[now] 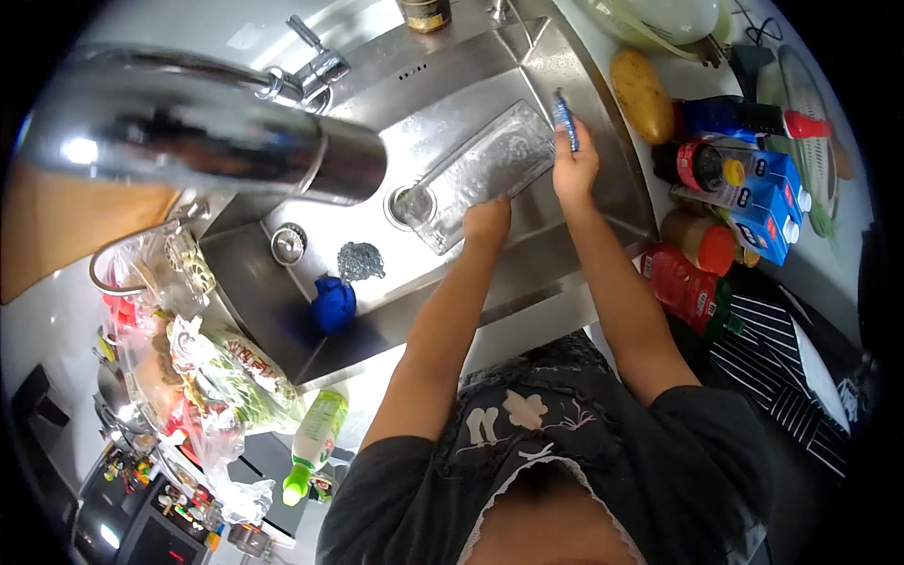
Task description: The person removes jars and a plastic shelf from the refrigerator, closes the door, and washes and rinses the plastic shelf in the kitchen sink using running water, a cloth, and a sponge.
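A clear rectangular container (499, 151) with wet, foamy-looking patches lies tilted in the steel sink, one end near the drain. My left hand (487, 223) is closed on its near long edge, fingers partly hidden. At the container's right end, my right hand (574, 169) is closed around a narrow blue object (565, 121), whose kind I cannot make out. A metal scouring pad (361, 261) and a blue crumpled-looking item (333, 303) lie on the sink floor, left of my left hand. A strainer basket (288, 244) sits beside them.
The large chrome faucet (217, 122) reaches over the sink (603, 104) from the left. Bottles, a yellow-brown gourd-like item (641, 95) and blue cartons (774, 207) crowd the right counter. Bagged vegetables (226, 367) and a green-capped bottle (318, 438) stand at left.
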The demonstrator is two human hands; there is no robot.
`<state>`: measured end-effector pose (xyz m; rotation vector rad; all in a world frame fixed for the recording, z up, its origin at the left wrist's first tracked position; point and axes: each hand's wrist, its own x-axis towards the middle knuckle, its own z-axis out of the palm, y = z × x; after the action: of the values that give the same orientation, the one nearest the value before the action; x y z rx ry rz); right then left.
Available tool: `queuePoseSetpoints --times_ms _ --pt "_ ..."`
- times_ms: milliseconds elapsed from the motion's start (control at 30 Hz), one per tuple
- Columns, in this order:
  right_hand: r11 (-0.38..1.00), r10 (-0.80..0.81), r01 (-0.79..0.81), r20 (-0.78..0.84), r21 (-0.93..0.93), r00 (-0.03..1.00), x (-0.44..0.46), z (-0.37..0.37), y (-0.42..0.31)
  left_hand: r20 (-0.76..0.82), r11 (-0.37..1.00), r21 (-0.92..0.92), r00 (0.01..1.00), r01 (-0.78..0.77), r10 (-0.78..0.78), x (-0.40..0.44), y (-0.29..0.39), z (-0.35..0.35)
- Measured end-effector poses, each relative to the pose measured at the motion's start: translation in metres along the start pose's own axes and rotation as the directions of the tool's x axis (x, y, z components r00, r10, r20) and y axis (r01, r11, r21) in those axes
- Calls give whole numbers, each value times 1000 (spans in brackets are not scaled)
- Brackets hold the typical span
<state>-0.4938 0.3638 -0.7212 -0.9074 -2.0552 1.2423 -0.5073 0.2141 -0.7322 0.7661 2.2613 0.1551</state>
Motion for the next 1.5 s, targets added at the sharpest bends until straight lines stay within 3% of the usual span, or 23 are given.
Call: queuePoseSetpoints --times_ms 67,167,267,333,400,433,467,533,600,667,767,800,833,867,967,1000,1033,1100,1233,1333,1400,1467,1500 --pt "921 -308 345 208 -178 928 -12 -5 -30 -13 1000 6 1000 -6 7 -2 -1 2" --pt "734 -357 620 620 -276 699 -23 6 -40 -214 998 11 975 -62 63 -26 -18 4" --pt "531 -137 682 744 -503 655 -23 41 -14 -376 996 -74 926 -46 15 -44 -85 14" --pt "470 120 595 715 -652 688 -27 63 4 -580 915 -393 748 89 -322 -75 -104 -2" --pt "470 412 425 618 -774 670 -37 85 17 -59 716 -593 867 368 -495 -78 -120 4" --pt "543 350 346 581 -765 735 -51 104 42 39 710 -593 894 379 -446 -57 -144 47" --pt "483 224 546 699 -684 679 -63 130 91 207 351 -879 920 324 -332 -65 -129 32" --pt "644 245 500 775 -579 583 -87 133 46 208 152 -955 939 256 -275 -51 -127 58" --pt "808 276 427 901 -406 334 -111 142 34 217 191 -944 940 271 -262 -46 -128 61" --pt "661 163 713 973 -232 166 -112 147 38 240 171 -941 934 291 -263 -50 -125 64" --pt "672 291 724 954 -157 -64 -70 120 28 296 58 -943 904 329 -308 -53 -125 60" --pt "635 315 753 948 -171 -51 -51 111 39 309 60 -940 913 336 -266 -47 -131 71" --pt "551 157 807 976 -214 151 -40 96 44 321 63 -938 921 342 -222 -35 -141 92" --pt "459 160 868 979 -189 129 -22 84 36 333 37 -936 916 350 -223 -33 -141 93" --pt "615 127 754 973 -230 193 -54 93 31 375 -102 -927 873 362 -311 -45 -123 60" --pt "655 41 739 984 -157 173 -75 100 25 369 -101 -929 875 355 -314 -47 -118 55" --pt "694 9 719 999 -37 42 -88 109 26 362 -99 -932 876 349 -318 -50 -116 52" --pt "743 67 669 997 -24 -39 -95 121 26 404 -181 -914 862 364 -307 -48 -117 48" --pt "652 204 758 962 5 -181 -75 103 23 389 -305 -910 831 280 -397 -36 -121 72" --pt "588 159 799 950 127 -269 -49 73 32 435 -281 -898 775 337 -458 -36 -118 67" --pt "658 409 659 908 -365 94 -40 56 55 386 -220 -922 809 320 -443 -17 -133 105" --pt "245 151 969 985 46 -85 -18 20 51 396 -222 -918 802 329 -448 -15 -137 106" --pt "205 164 978 986 -42 8 -20 15 59 427 -253 -904 780 346 -457 -25 -130 86"
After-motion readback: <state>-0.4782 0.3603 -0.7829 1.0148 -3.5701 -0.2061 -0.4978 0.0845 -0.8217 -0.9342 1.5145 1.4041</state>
